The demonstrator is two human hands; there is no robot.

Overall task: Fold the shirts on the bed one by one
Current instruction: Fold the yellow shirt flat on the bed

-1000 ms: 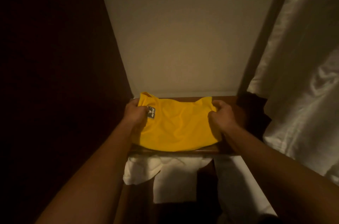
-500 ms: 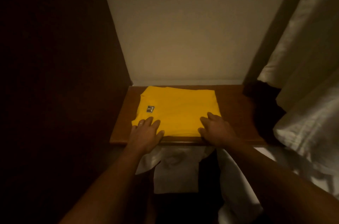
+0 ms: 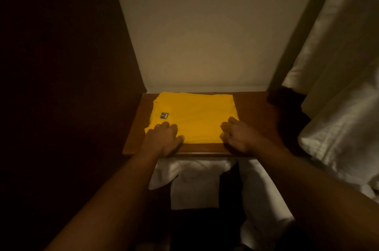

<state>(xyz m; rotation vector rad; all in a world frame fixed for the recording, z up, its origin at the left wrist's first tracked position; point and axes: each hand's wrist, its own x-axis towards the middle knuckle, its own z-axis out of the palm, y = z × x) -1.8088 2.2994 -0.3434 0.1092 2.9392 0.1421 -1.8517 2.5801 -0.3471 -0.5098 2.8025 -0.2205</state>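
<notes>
A yellow shirt [image 3: 196, 119], folded into a flat rectangle with a small dark label near its left side, lies on a brown wooden shelf [image 3: 256, 111] against the wall. My left hand [image 3: 162, 139] rests on the shirt's near left corner with its fingers spread flat. At the near right corner sits my right hand [image 3: 240, 135], fingers loosely bent on the cloth and thumb at the shirt's front edge. Neither hand lifts the shirt.
White cloth [image 3: 192, 185] hangs below the shelf's front edge. A dark wooden panel [image 3: 61, 86] closes off the left side. White fabric [image 3: 338, 107] hangs close on the right. A pale wall [image 3: 205, 35] stands behind the shelf.
A second ago both hands gripped the shirt above the shelf; it now lies flat, and the hands slid to its near corners. The right fingers have bent since half a second ago.
</notes>
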